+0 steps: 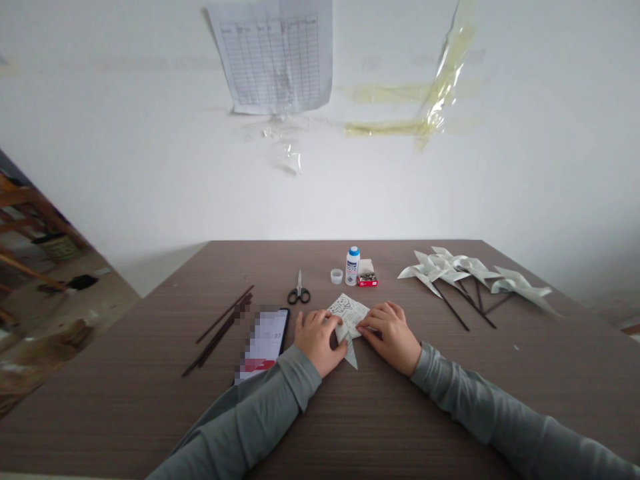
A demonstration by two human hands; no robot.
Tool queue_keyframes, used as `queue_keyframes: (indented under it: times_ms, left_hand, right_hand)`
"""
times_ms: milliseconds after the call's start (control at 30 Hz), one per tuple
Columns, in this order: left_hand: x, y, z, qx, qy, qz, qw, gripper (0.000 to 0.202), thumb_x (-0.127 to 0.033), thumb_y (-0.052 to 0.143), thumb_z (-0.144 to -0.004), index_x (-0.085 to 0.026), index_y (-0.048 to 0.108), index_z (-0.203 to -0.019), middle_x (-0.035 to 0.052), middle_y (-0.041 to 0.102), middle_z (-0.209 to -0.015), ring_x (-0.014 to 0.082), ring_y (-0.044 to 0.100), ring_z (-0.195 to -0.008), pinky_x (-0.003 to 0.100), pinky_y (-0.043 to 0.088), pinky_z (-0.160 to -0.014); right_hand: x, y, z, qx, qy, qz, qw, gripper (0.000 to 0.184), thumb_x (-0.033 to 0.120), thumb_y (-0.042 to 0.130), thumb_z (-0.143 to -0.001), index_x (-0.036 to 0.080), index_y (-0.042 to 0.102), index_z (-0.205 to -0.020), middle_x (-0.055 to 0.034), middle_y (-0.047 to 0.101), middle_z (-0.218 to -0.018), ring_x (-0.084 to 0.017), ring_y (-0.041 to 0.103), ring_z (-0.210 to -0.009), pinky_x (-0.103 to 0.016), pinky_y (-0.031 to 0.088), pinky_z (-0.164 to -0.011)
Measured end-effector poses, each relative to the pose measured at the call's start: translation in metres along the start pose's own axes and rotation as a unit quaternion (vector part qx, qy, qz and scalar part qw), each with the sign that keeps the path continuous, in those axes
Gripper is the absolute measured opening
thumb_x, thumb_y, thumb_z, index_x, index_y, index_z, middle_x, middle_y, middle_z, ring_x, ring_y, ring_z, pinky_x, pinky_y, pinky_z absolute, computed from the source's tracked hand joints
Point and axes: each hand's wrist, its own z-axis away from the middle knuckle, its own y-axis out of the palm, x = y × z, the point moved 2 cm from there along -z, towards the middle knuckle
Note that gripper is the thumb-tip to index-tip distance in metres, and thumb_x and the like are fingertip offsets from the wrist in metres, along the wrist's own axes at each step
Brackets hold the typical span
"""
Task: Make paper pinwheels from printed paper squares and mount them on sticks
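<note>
Grey-brown wood-grain laminate ran across the table [150, 413], and on it a folded sheet of thin white paper [349, 319], printed with black line drawings, sat near the middle of the near edge's span, creased into angular flaps with one sharp point jutting toward the person. The left hand [317, 341], in a grey knit sleeve [260, 413], lay against the paper's left side, its curled fingers [311, 321] closed down on the sheet. The right hand [390, 335] came in from the other side, its slightly spread fingers [373, 320] resting flat across the paper and pressing it. Just left of the hands lay a smartphone [263, 343], its screen blurred, beside thin dark sticks [220, 330]. Farther up stood steel scissors [299, 290] with black looped handles, a small translucent cap [337, 276], a white bottle with a blue top [353, 265], and a small red-and-white box of metal tacks [367, 273]. To the right, glossy pale paper pinwheels [450, 270] on dark sticks lay in a loose heap. A ruled paper chart [275, 57] hung on the white wall [150, 147] among yellowed strips of tape [440, 87].
</note>
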Motion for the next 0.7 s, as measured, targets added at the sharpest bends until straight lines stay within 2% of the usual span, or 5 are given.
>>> queue_keyframes:
  times_ms: [67,133,333,533,700]
  left_hand:
    - [-0.0004,0.0012,-0.0001,-0.006,0.002,-0.004,1.0,0.039,-0.025,0.099,-0.1,-0.031,0.096,-0.138,0.0125,0.09,-0.147,0.0453,0.081,-0.154,0.086,0.044,-0.154]
    - [0.0013,0.0037,0.0003,-0.009,0.01,-0.007,1.0,0.044,-0.024,0.098,-0.101,-0.033,0.097,-0.144,0.0125,0.089,-0.148,0.0467,0.08,-0.154,0.087,0.044,-0.154]
    - [0.0051,0.0055,0.0038,0.005,0.039,-0.013,0.999,0.042,-0.025,0.09,-0.11,-0.038,0.101,-0.148,0.0145,0.087,-0.156,0.0494,0.076,-0.157,0.093,0.038,-0.154]
    - [-0.0029,-0.0012,0.0036,-0.001,0.036,-0.013,0.999,0.035,-0.026,0.095,-0.107,-0.035,0.103,-0.139,0.0151,0.089,-0.15,0.0479,0.077,-0.149,0.094,0.039,-0.152]
    - [-0.0021,0.0006,0.0027,-0.01,0.035,-0.017,0.999,0.037,-0.025,0.096,-0.106,-0.037,0.103,-0.139,0.0137,0.089,-0.149,0.0487,0.079,-0.15,0.095,0.041,-0.152]
  right_hand:
    - [-0.0001,0.0009,0.0002,-0.002,-0.005,0.004,1.0,0.031,0.04,0.076,-0.123,0.053,0.098,-0.139,-0.0086,0.098,-0.115,-0.046,0.091,-0.12,-0.081,0.072,-0.124]
    - [-0.0006,0.0017,0.0001,-0.001,0.001,0.003,1.0,0.029,0.038,0.077,-0.122,0.051,0.099,-0.134,-0.0076,0.099,-0.116,-0.045,0.092,-0.12,-0.08,0.071,-0.125]
    - [-0.0008,0.0011,-0.0003,-0.01,0.018,-0.015,1.0,0.025,0.029,0.079,-0.12,0.043,0.099,-0.119,-0.0048,0.099,-0.114,-0.04,0.092,-0.118,-0.074,0.07,-0.127]
    - [0.0004,-0.0008,0.0002,-0.04,-0.003,-0.019,0.999,0.031,0.029,0.079,-0.119,0.048,0.1,-0.129,-0.0033,0.098,-0.111,-0.038,0.09,-0.113,-0.074,0.071,-0.124]
    - [0.0053,-0.0037,-0.0017,0.01,0.012,-0.019,1.0,0.035,0.028,0.076,-0.12,0.048,0.102,-0.135,-0.0056,0.097,-0.118,-0.041,0.089,-0.124,-0.082,0.065,-0.132]
